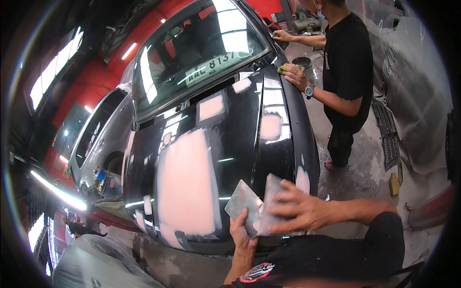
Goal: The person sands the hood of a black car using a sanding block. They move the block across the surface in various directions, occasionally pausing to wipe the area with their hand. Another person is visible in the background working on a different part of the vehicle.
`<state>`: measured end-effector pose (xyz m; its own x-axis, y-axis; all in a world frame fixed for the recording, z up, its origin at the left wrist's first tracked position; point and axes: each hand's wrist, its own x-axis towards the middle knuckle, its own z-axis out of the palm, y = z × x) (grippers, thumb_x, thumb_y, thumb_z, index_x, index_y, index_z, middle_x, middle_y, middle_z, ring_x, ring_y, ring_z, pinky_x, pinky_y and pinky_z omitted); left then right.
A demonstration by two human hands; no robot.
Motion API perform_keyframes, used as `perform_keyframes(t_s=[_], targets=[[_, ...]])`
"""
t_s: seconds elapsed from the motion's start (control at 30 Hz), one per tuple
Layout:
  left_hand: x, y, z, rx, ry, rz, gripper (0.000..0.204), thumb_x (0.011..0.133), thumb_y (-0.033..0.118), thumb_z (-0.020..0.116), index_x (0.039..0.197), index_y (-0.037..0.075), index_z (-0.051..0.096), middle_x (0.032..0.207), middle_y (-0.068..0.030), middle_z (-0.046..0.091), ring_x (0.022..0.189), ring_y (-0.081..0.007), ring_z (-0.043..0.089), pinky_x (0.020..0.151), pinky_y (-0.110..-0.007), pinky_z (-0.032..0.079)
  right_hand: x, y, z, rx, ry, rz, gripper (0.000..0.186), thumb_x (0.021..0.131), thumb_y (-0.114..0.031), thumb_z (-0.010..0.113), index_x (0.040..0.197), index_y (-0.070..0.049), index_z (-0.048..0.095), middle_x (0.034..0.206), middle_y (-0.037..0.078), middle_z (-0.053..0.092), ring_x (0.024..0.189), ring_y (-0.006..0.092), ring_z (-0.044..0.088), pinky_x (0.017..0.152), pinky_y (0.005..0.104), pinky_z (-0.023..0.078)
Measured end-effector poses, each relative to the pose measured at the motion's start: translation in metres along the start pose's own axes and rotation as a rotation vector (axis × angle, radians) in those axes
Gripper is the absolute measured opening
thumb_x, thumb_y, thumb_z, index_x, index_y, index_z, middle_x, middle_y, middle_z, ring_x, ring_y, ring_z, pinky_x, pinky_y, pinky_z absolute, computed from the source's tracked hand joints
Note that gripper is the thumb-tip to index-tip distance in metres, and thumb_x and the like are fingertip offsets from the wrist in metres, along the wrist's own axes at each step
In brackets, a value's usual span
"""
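Over the front edge of a black car hood (235,158), my left hand (241,234) grips a flat grey metal putty plate (238,199), thumb on its face. Pink putty (260,206) smears the plate's right side. My right hand (302,210), blurred by motion, holds a second flat grey plate (272,194) close beside the first, like a putty spreader. Whether the two plates touch is hard to tell. Under and beyond my hands, the hood carries a large pink filler patch (186,182) and several smaller ones.
At the right fender, a person (349,67) in black holds a yellow-green cloth (291,70) on the car. A dark bucket (303,62) stands behind the fender. A silver car (103,139) is on the left, a plastic-covered shape (96,261) at lower left. A black grille (385,132) lies at right.
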<state>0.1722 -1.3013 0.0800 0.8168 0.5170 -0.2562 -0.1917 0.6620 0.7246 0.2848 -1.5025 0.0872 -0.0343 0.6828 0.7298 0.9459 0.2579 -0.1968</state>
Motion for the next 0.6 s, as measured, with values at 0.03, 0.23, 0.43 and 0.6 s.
perform_keyframes(t_s=[0.03,0.23,0.43,0.6], targets=[[-0.011,0.003,0.002,0.012,-0.001,0.056,0.045,0.089,0.001,0.059,0.132,0.001,0.048,0.119,-0.0137,0.062,0.105,-0.0279,0.065,0.091,-0.043,0.055,0.005,-0.006,0.006,0.012,-0.037,-0.089,0.061,0.081,-0.016,0.07,0.139,-0.029,0.055,0.139,0.011,0.047,0.132,0.0352,0.041,0.111,0.0646,0.03],[-0.092,0.036,-0.008,0.163,0.118,0.374,0.05,0.085,0.008,0.055,0.134,0.0,0.047,0.113,-0.015,0.061,0.093,-0.0271,0.065,0.081,-0.042,0.057,0.026,-0.002,0.004,0.117,-0.101,-0.302,0.063,0.082,-0.013,0.068,0.14,-0.031,0.052,0.137,0.011,0.048,0.131,0.0347,0.042,0.111,0.0654,0.031],[-0.148,0.064,-0.063,-0.14,0.31,0.813,0.051,0.086,0.026,0.056,0.126,-0.005,0.051,0.1,-0.0145,0.063,0.079,-0.0215,0.063,0.061,-0.034,0.054,0.067,0.014,0.006,0.009,-0.168,-0.244,0.065,0.074,-0.009,0.074,0.135,-0.023,0.056,0.131,0.011,0.052,0.123,0.0344,0.048,0.102,0.0532,0.041],[-0.167,0.046,-0.107,-0.311,0.356,0.62,0.051,0.087,0.025,0.052,0.129,-0.003,0.053,0.123,-0.0163,0.062,0.11,-0.0319,0.062,0.098,-0.042,0.048,0.066,-0.043,0.026,0.516,-0.07,0.404,0.049,0.087,-0.006,0.067,0.135,-0.007,0.058,0.101,0.018,0.069,0.088,0.0288,0.068,0.081,0.0354,0.053]])
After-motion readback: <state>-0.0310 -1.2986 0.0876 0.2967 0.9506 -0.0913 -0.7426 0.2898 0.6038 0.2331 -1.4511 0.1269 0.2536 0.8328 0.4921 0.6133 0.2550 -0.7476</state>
